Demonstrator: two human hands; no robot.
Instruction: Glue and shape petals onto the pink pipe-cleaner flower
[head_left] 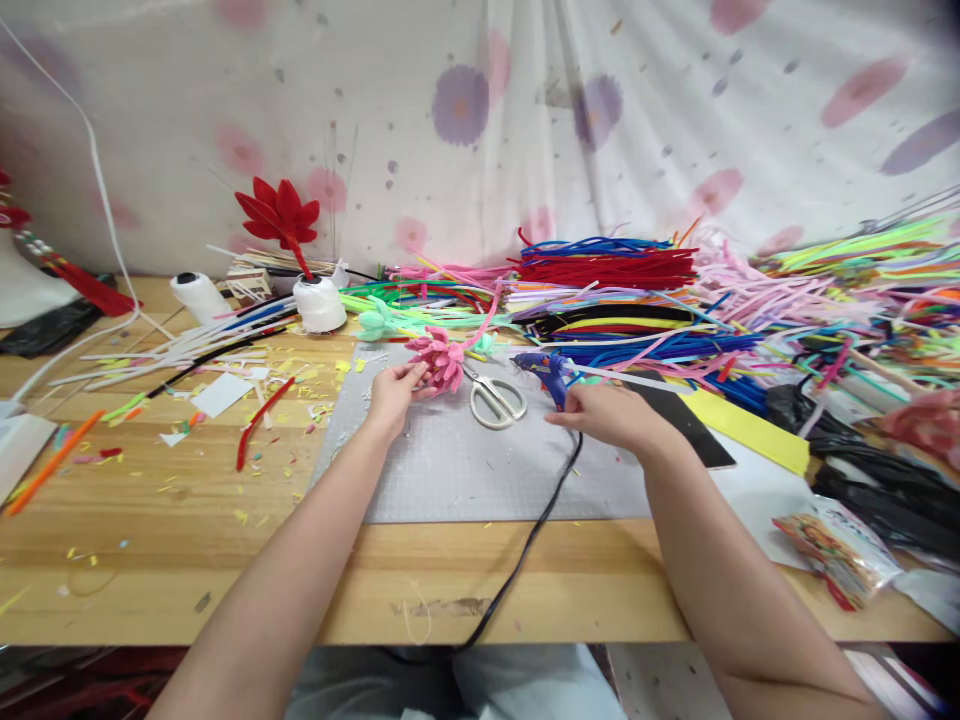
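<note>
A pink pipe-cleaner flower (442, 360) lies over the back of the grey cutting mat (442, 480), its stem pointing up and right. My left hand (396, 396) pinches the flower's left petals. On the right, my right hand (600, 412) is wrapped round a blue hot glue gun (549, 374), whose nozzle points left. A white glue stick (630, 377) sticks out behind the gun, and a black cord (525, 550) runs from it to the table's front edge. Between my hands lie scissors (496, 400) with pale handles, partly behind the flower.
Heaped pipe cleaners (607, 268) line the back of the table. A red flower (281, 215) stands in a white thread spool (319, 303). Yellow scraps and a red pipe cleaner (259, 425) lie left. A yellow strip (750, 430) and a snack packet (836, 550) are at right.
</note>
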